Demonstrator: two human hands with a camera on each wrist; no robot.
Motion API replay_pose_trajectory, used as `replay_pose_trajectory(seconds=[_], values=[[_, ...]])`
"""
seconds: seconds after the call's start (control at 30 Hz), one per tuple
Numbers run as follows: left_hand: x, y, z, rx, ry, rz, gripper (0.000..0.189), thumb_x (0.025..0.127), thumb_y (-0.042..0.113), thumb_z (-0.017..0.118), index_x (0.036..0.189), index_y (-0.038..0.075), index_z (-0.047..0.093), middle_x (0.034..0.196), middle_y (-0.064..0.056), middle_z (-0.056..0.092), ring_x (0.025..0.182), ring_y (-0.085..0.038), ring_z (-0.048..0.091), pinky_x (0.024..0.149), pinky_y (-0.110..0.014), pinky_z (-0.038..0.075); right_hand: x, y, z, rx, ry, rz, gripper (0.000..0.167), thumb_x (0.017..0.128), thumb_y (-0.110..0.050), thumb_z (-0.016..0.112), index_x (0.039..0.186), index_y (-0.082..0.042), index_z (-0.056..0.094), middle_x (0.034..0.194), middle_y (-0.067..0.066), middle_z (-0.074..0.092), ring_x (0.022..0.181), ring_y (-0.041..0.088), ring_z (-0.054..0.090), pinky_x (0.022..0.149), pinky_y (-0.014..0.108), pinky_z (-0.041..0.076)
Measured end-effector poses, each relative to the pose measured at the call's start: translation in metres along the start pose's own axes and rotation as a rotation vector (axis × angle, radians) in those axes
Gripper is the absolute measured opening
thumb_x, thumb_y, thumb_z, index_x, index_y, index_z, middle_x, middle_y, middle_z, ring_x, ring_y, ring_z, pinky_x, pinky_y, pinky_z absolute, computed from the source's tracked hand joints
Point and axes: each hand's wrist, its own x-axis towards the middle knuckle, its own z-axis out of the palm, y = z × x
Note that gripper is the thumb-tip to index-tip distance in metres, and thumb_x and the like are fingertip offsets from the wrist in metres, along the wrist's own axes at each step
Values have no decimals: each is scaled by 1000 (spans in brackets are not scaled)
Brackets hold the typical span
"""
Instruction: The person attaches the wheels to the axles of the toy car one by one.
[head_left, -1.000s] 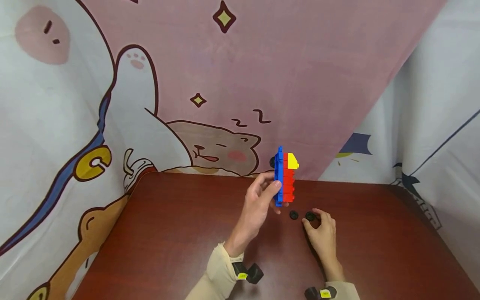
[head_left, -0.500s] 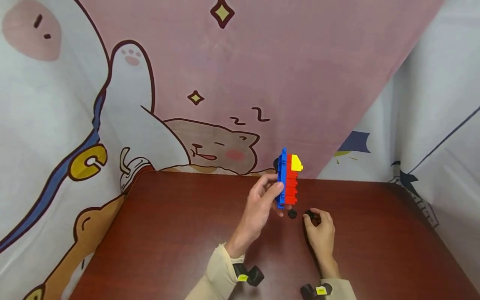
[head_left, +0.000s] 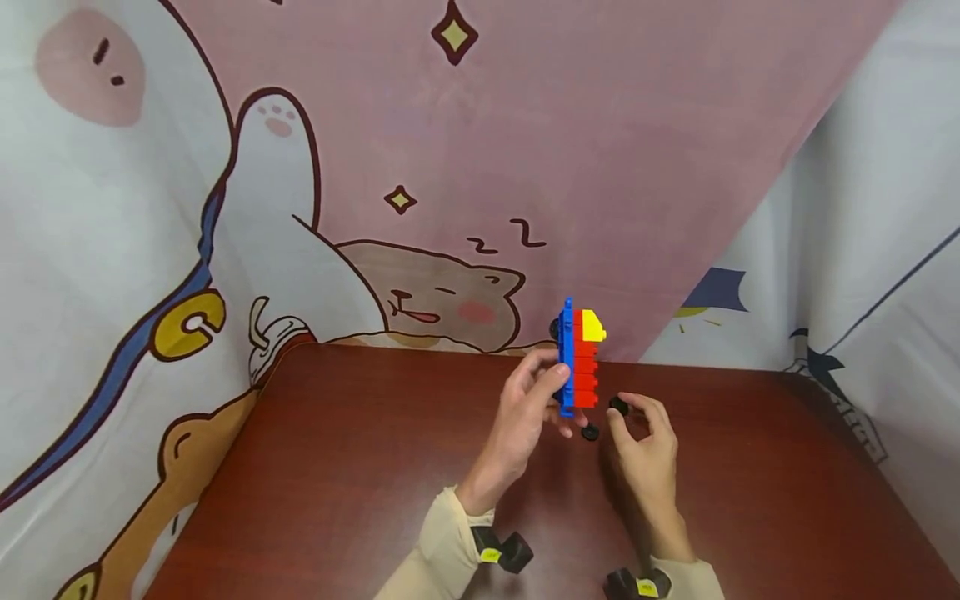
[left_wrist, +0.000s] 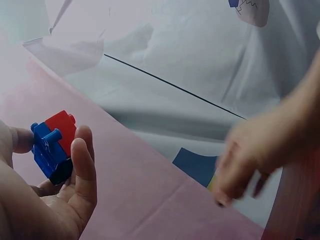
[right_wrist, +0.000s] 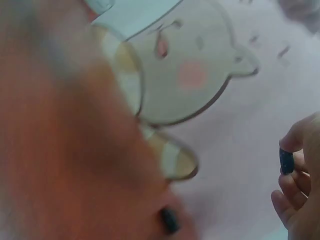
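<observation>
In the head view my left hand (head_left: 517,412) grips a toy block car (head_left: 577,358) above the table, tilted on end. It has a blue base, red bricks and a yellow piece at its upper end. A black wheel (head_left: 555,328) sits on its far side. A bare blue axle peg (left_wrist: 51,136) juts from the base in the left wrist view. Between thumb and fingers, my right hand (head_left: 649,454) pinches a black toy wheel (right_wrist: 286,160), raised off the table. Another loose wheel (head_left: 590,432) lies on the table between the hands.
The reddish-brown table (head_left: 337,467) spreads beneath both hands. Behind it hangs a pink and white cloth (head_left: 600,150) printed with cartoon animals. Black wrist cameras (head_left: 502,550) are strapped near the cream sleeves (head_left: 442,546).
My right hand has taken hold of the right-hand wheel and lifted it off the table. The left hand, with the toy car, has shifted slightly right.
</observation>
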Motion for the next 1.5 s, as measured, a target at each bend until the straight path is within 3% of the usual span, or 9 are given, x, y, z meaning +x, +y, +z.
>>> replay_pose_trajectory(seconds=[0.17,0.3,0.43,0.6,0.77,0.83,0.93,1.33,1.5], values=[[3,-3,-3,-15,15,-9,37,103,27,48,131,2,51,97,-9,66,61,-9,68,53,-21,51,11,-62,-5,93,3,-156,28,80,19,67,108,16,65,104,29,59,92,12,55,84,12,44],[3,-6,-5,-18,22,-24,38,103,28,47,132,3,51,94,-3,67,61,-9,68,53,-21,51,22,-92,-9,155,33,-248,28,79,19,66,108,16,65,103,27,59,95,12,56,86,16,44],[3,-8,-6,-9,32,-45,38,103,28,46,133,4,50,94,-6,68,61,-8,68,54,-21,52,32,-107,-9,192,58,-302,28,80,15,67,107,15,67,107,18,63,103,11,58,92,20,44],[3,-7,-7,-21,47,-59,38,104,29,45,133,5,49,104,-20,70,60,-8,69,52,-22,52,36,-124,-4,223,9,-357,29,79,11,70,108,13,68,111,12,65,107,14,59,94,21,46],[2,-3,-6,-34,61,-60,40,104,29,44,134,4,49,94,-7,68,58,-9,64,50,-22,51,32,-134,1,207,-130,-456,33,77,9,73,110,9,68,109,23,63,110,14,58,96,19,46],[1,-2,-5,-45,55,-75,39,104,28,43,134,5,48,91,1,65,57,-10,61,49,-23,51,29,-135,3,191,-186,-476,38,76,8,74,113,7,67,110,22,64,111,14,57,98,18,45],[1,1,-5,-81,35,-94,38,105,30,42,134,6,45,95,3,66,58,-10,60,49,-26,52,27,-137,4,169,-235,-484,45,74,8,76,118,4,66,112,18,65,110,14,55,97,17,44],[4,6,0,-117,-54,-126,40,105,33,33,136,8,37,101,2,54,68,-6,57,58,-22,51,27,-139,3,125,-301,-502,48,76,3,78,122,1,64,119,14,64,113,17,52,96,14,43],[2,4,-4,-163,-120,-94,41,96,31,38,133,12,37,97,5,58,56,-7,56,53,-24,50,25,-139,5,141,-289,-502,40,82,-5,76,120,2,63,118,16,64,112,18,50,96,18,41]])
